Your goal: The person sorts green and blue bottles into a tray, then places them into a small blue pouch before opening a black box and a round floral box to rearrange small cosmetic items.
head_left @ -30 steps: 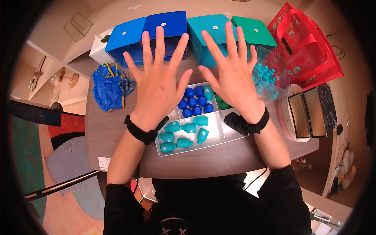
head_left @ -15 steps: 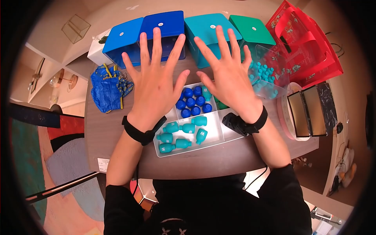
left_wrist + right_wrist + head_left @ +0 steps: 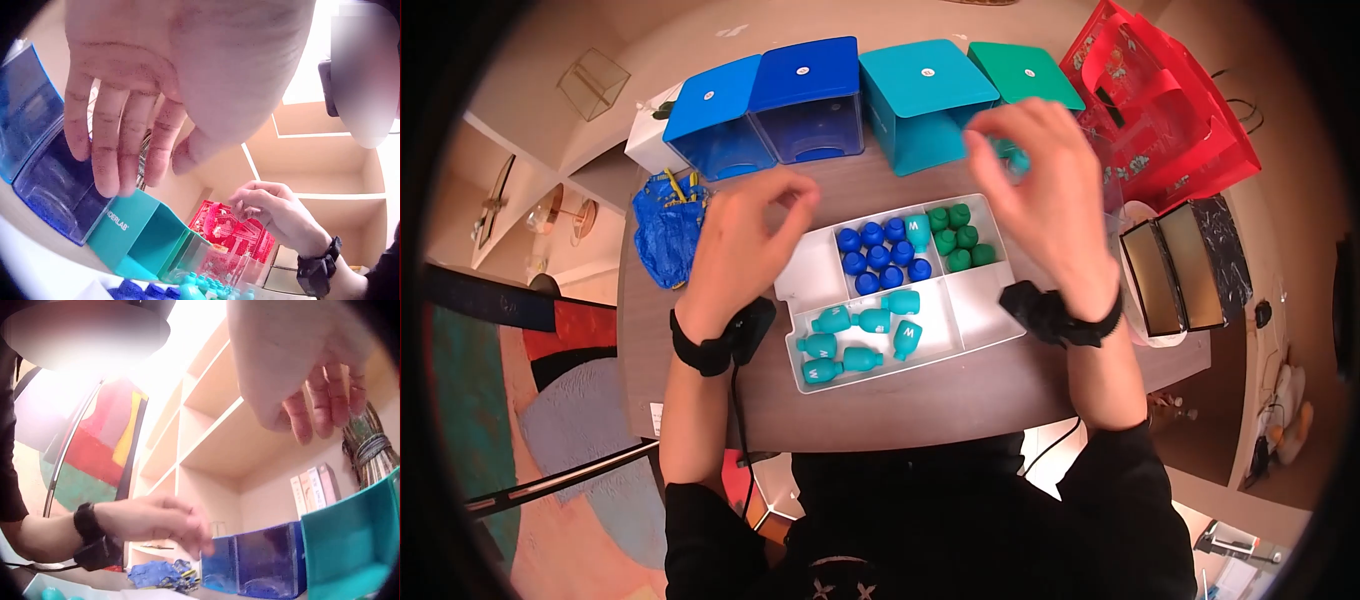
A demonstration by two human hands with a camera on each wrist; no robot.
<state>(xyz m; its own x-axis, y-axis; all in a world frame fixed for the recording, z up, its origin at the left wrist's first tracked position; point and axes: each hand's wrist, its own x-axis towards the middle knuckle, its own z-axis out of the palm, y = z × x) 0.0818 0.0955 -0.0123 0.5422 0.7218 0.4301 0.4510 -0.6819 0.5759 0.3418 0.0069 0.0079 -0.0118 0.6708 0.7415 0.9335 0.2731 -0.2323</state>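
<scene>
My left hand (image 3: 745,240) hovers over the left side of the white divided tray (image 3: 988,315), fingers loosely bent and holding nothing. Past the tray's right side, my right hand (image 3: 1045,195) is raised, also empty, with its fingers bent toward the thumb. In the tray, several dark blue bottles (image 3: 890,255) stand in a back compartment with one teal bottle (image 3: 917,232) among them. Green bottles (image 3: 957,240) fill the compartment beside them. Several teal bottles (image 3: 862,358) marked W lie on their sides in the front compartment.
Along the back stand a light blue box (image 3: 712,98), a dark blue box (image 3: 805,72), a teal box (image 3: 925,78) and a green box (image 3: 1025,75). A blue bag (image 3: 668,235) lies left; a red gift bag (image 3: 1160,120) stands right. Small teal bottles (image 3: 212,289) sit behind my right hand.
Both hands were spread flat with straight fingers; now the fingers are bent. The left hand has moved left and toward the body, the right hand to the right, uncovering more of the tray.
</scene>
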